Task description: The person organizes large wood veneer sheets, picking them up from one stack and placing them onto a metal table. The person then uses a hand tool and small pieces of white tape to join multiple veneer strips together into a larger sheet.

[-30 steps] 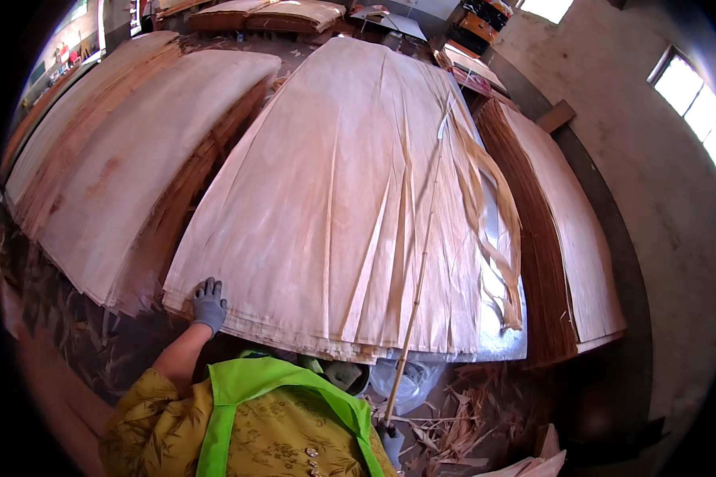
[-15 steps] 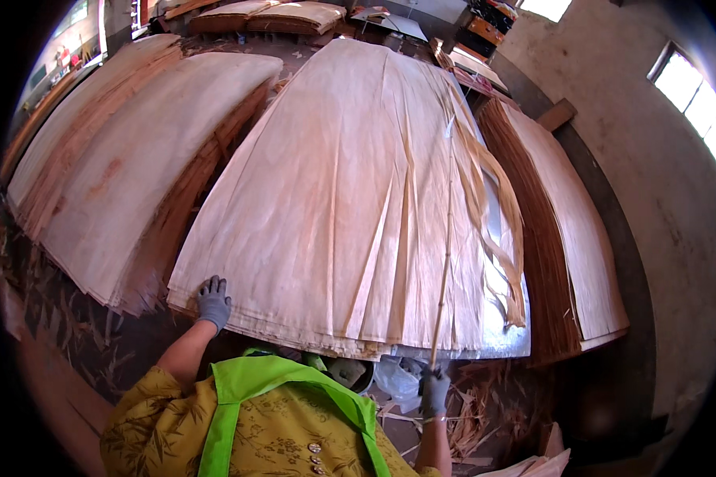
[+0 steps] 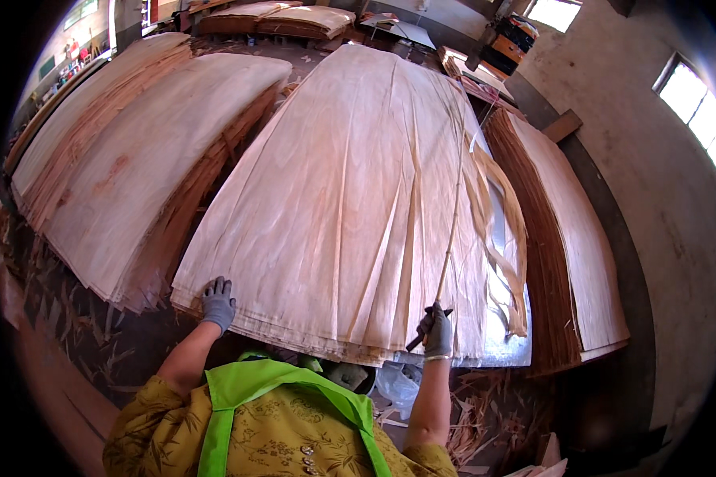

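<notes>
Both arms stretched forward, gloved left hand [image 3: 217, 304] pressed down flat with fingers spread, gloved right hand [image 3: 436, 330] curled, looks like a closed grip.

A veneer stack [image 3: 350, 199] lies straight ahead, its near edge just before the person. The left hand [image 3: 217, 303] rests on the stack's near left corner. The right hand [image 3: 436, 329] is at the near edge further right, closed on a tool [image 3: 426, 332] at the foot of a thin strip [image 3: 453, 215] that runs away along the top sheet. A second stack [image 3: 147, 159] lies to the left, a third [image 3: 573, 238] to the right. Scraps [image 3: 64, 310] lie on the floor below the left stack. More stacks [image 3: 278, 17] stand behind.
</notes>
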